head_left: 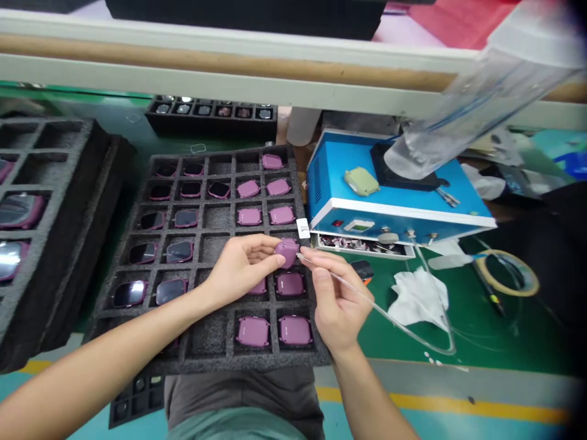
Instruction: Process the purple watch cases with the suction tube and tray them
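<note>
Above the right part of a dark foam tray [208, 348], my left hand [243, 263] pinches a purple watch case [287, 252] between thumb and fingers. My right hand [342, 296] is closed on the end of a thin clear tube [394, 322], with its pale tip at the case's right edge. Whether tip and case touch, I cannot tell. Below my hands, a purple watch case [296, 330] lies in a compartment among several alike. Dark-screened watches such as this watch [131, 293] fill compartments on the left. A white tag [303, 228] stands on the tray's right edge.
A blue box-shaped machine [330, 183] stands right, with a pale green watch case [361, 181] on top and a small parts drawer [367, 245] below. Crumpled tissue [419, 296] and a yellow tape roll [507, 272] lie nearby. Stacked foam trays [92, 201] stand left.
</note>
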Available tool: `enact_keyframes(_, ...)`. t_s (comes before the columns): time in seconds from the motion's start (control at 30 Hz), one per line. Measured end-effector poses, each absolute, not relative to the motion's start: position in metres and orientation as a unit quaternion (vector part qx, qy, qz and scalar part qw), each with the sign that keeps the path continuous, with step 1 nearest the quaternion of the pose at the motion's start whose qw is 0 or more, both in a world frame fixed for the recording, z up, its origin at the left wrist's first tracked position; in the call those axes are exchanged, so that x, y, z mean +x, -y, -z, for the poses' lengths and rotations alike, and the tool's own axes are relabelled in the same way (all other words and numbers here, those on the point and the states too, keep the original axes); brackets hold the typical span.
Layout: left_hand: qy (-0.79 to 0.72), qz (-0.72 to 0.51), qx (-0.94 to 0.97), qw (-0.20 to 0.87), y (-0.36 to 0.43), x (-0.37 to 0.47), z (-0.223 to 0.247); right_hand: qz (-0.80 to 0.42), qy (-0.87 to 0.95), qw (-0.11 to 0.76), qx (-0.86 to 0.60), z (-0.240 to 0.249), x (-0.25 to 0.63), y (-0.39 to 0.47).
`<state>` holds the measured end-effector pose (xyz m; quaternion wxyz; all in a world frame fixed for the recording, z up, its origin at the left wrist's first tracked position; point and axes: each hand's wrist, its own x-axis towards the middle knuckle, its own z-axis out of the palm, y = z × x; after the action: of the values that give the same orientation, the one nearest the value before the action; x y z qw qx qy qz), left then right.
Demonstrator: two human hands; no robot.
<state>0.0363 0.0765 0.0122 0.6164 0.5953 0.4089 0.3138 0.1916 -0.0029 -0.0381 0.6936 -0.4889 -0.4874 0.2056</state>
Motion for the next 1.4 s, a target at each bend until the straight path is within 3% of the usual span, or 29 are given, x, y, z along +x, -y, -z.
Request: enact_keyframes(1.4,-0.378,-0.341,0.613,0.604,-0.0768,0.0353,-0.0054,-0.224,0.487,0.689,-0.489,0.0397,0.1929,0.0023)
